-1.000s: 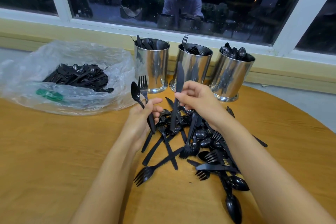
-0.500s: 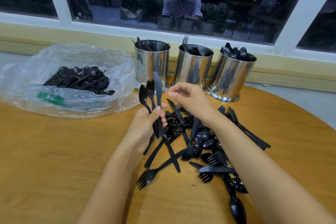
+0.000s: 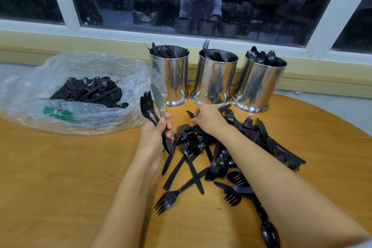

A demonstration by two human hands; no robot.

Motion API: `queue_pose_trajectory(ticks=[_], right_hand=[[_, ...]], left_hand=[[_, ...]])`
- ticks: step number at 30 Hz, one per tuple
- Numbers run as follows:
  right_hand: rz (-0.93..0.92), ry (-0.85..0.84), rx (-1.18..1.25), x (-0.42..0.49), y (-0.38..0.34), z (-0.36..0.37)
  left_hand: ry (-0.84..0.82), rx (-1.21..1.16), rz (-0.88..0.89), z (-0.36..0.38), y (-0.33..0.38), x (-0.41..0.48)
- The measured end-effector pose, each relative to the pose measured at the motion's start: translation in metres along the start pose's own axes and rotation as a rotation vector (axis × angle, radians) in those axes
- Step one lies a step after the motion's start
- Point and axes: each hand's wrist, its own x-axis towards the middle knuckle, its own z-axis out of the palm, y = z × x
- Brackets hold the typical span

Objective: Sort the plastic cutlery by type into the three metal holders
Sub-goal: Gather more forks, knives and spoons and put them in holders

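Observation:
My left hand grips a small bunch of black cutlery upright: a spoon, a fork and a knife. My right hand reaches into the far side of the loose cutlery pile, fingers curled down on a knife tip. Three metal holders stand at the back: the left holder has knives, the middle holder forks, the right holder spoons.
A clear plastic bag with more black cutlery and a green item lies at the left on the round wooden table. A window sill and dark window run behind the holders. The table edge curves away at the right.
The knife passed from my right hand into my left, joining the spoon and fork. My right hand dropped back onto the pile near the holders.

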Motion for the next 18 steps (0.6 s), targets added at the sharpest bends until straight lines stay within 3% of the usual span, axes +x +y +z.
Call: queue_pose_trajectory(ticks=[7,10,14,16,18], right_hand=[[0.067,-0.026,-0.237,0.007,-0.012,0.01],[0.093,-0.014,-0.233,0.01,-0.012,0.01],[0.09,0.106,0.047,0.012,-0.013,-0.004],[0.064,0.182,0.342,0.006,-0.017,-0.021],[0.05,0.153,0.71,-0.01,-0.022,-0.041]], left_hand=[[-0.01,-0.007,-0.024,0.002,0.001,-0.001],[-0.013,-0.01,-0.031,0.002,0.001,-0.002],[-0.01,-0.048,-0.06,0.001,0.001,-0.003],[-0.014,-0.063,-0.075,0.001,0.001,-0.003],[-0.025,-0.085,-0.087,0.003,0.001,-0.003]])
